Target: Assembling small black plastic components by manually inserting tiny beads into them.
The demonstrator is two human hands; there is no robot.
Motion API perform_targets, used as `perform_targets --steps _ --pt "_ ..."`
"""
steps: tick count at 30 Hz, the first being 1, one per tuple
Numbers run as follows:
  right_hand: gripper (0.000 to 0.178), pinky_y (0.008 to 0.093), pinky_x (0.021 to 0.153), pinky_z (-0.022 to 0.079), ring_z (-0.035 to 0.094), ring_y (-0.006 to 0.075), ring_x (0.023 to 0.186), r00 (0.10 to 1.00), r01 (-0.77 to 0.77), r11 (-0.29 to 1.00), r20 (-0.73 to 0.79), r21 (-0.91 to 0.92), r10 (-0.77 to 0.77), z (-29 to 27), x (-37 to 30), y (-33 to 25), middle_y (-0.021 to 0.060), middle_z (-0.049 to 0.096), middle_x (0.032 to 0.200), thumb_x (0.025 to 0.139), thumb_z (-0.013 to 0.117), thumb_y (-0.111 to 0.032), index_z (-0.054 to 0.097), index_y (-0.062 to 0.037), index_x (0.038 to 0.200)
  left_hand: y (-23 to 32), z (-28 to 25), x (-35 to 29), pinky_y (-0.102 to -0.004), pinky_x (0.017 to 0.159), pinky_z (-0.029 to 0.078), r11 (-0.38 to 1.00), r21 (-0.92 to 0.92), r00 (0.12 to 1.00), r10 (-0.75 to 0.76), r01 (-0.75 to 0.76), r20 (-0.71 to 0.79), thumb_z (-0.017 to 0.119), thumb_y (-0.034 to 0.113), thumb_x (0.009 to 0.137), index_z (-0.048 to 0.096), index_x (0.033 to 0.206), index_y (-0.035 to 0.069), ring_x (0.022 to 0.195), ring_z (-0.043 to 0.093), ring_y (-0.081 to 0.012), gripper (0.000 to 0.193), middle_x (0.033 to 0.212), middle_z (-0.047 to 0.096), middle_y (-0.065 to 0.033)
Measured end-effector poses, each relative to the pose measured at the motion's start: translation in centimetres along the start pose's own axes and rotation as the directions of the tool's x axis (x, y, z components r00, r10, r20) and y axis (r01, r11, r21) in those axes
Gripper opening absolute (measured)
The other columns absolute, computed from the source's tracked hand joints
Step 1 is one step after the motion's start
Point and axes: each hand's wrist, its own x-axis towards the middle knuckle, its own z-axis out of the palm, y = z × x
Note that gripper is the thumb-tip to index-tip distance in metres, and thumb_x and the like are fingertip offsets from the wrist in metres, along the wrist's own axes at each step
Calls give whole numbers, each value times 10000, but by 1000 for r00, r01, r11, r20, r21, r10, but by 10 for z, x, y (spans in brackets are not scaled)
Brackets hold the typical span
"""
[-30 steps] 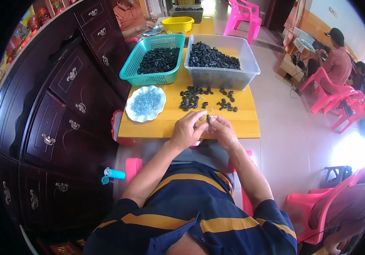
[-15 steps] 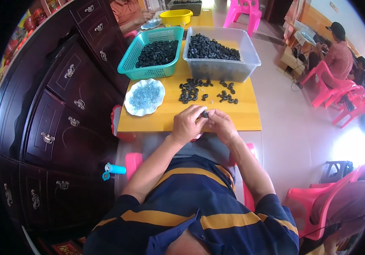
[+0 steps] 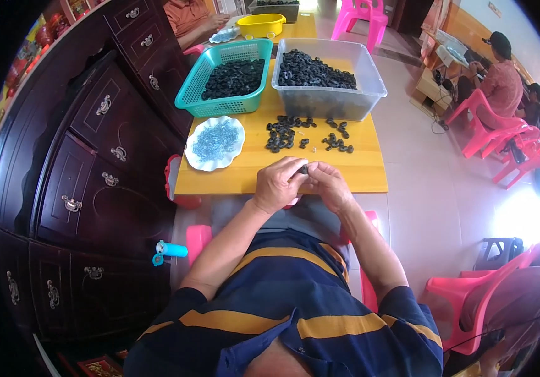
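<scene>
Above the near edge of the yellow table [image 3: 220, 183], my left hand [image 3: 276, 185] and my right hand [image 3: 329, 186] meet with fingers pinched round a small black part [image 3: 303, 169]. Both hands are closed on it, and the fingers cover most of it. Beyond them, small loose black parts [image 3: 279, 135] lie in two loose groups on the tabletop. To the left stands a white scalloped plate [image 3: 191, 158] with many tiny clear bluish pieces [image 3: 216, 141]. A teal perforated basket [image 3: 185, 95] and a clear plastic bin [image 3: 370, 94] hold heaps of similar black parts.
A yellow tub [image 3: 261, 25] stands farther back near another person's hands. Dark wooden drawers [image 3: 88, 182] line the left side. A blue bottle [image 3: 172, 249] is low beside the pink chair I sit on. More people on pink chairs [image 3: 480, 122] are at the right.
Almost nothing differs. Both hands keep their pinch on the small black part with slight finger movement, and the whole view has shifted very slightly.
</scene>
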Motion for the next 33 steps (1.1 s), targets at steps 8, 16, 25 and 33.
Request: perform_targets --steps 8,16,25,33 --pt "147 275 731 567 638 104 788 998 13 998 55 -55 -10 -5 5 7 50 690 932 1031 597 -162 643 -25 1060 4 -11 5 -363 693 571 992 59 976 -122 113 183 745 101 823 690 1140 40 755 721 -260 328 983 712 -113" --pt "183 269 764 564 667 127 841 998 0 980 62 -200 13 -8 4 13 52 690 957 1022 625 -185 640 -15 1088 -2 -30 7 -313 657 546 921 -172 899 -278 349 339 738 126 857 722 1005 12 693 696 -160 188 838 720 -91" --pt "155 269 802 563 667 129 888 997 -27 971 61 -238 42 -11 1 6 60 705 1007 1023 621 -175 638 -47 1108 -55 -83 41 -270 642 528 836 2 677 -446 548 585 699 93 840 715 973 17 678 650 -115 154 798 720 -58" --pt "145 265 805 559 668 127 896 998 -22 971 45 -237 34 -8 1 3 46 710 1015 1028 611 -176 639 -58 1107 -84 -88 74 -245 702 535 793 -384 878 -459 473 133 700 94 922 563 1357 -24 845 658 -107 470 1038 718 -77"
